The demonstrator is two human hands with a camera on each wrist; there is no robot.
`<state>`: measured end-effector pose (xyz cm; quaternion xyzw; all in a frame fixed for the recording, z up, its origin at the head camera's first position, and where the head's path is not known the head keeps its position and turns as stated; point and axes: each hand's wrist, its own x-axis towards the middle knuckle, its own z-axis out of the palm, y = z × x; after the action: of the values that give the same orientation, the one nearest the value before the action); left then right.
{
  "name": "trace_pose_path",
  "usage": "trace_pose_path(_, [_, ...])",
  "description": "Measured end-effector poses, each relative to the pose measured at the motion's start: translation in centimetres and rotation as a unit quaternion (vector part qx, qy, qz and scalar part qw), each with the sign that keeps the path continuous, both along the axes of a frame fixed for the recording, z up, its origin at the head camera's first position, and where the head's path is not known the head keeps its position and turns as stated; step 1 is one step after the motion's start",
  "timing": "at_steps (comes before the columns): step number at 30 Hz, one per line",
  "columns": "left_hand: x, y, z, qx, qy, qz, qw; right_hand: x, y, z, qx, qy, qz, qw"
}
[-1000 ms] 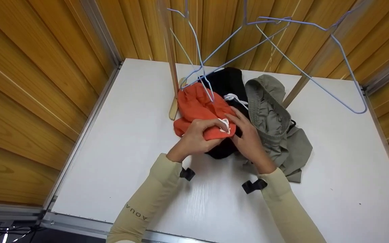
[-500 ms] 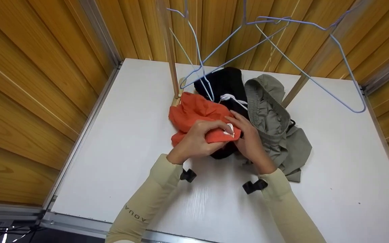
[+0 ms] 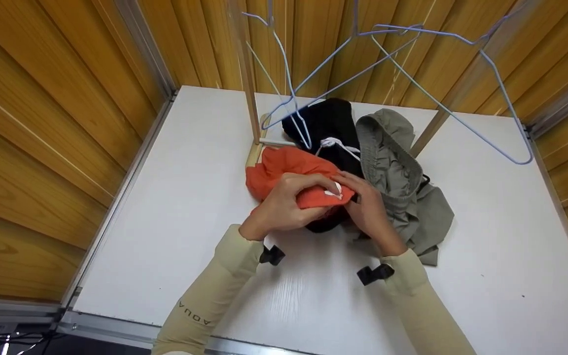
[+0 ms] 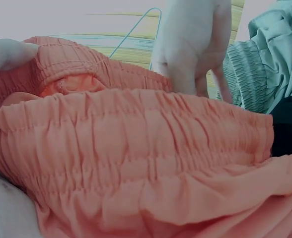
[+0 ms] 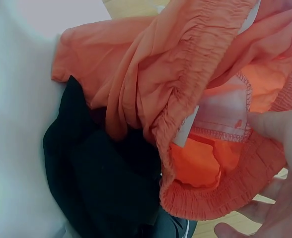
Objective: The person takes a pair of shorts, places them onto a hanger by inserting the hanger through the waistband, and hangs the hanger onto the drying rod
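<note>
Orange shorts [image 3: 289, 162] with an elastic waistband [image 4: 126, 119] are bunched at the table's middle. My left hand [image 3: 286, 202] grips the waistband, one finger curled over beside a white drawstring [image 3: 334, 193]. My right hand [image 3: 367, 204] holds the waistband's right end; in the right wrist view its thumb lies inside and its fingers outside. A pale inner pocket piece [image 5: 223, 111] and a white label [image 5: 187, 129] show inside the waist opening. Behind and partly beneath lie black shorts [image 3: 321, 118] with a white cord. Olive-grey trousers or shorts [image 3: 412, 197] lie to the right.
Blue wire hangers [image 3: 446, 106] hang above the clothes from a support out of frame. A wooden rack's left post [image 3: 249, 88] and right post [image 3: 432, 130] stand on the white table [image 3: 165, 236]. Wood-panelled walls [image 3: 27, 123] enclose the back and sides.
The orange shorts have come toward me, away from the rack, uncovering more black cloth and the rack's base. Both hands keep their hold on the waistband, which has shifted slightly right.
</note>
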<state>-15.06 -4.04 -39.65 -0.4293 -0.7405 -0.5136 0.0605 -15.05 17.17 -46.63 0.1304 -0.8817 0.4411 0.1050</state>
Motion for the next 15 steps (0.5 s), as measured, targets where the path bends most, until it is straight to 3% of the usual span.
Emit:
trace_pose_path(5, [0.1, -0.2, 0.5, 0.006, -0.003, 0.003, 1.0, 0.2, 0.2, 0.2, -0.01, -0.024, -0.01, 0.9996])
trace_pose_path(10, [0.2, -0.6, 1.3, -0.005, 0.0, 0.011, 0.9999, 0.2, 0.4, 0.0, -0.006, -0.02, -0.012, 0.9997])
trace_pose_path(15, [0.2, -1.2, 1.9, 0.005, -0.003, 0.001, 1.0, 0.2, 0.7, -0.3, -0.003, -0.019, -0.019, 0.9996])
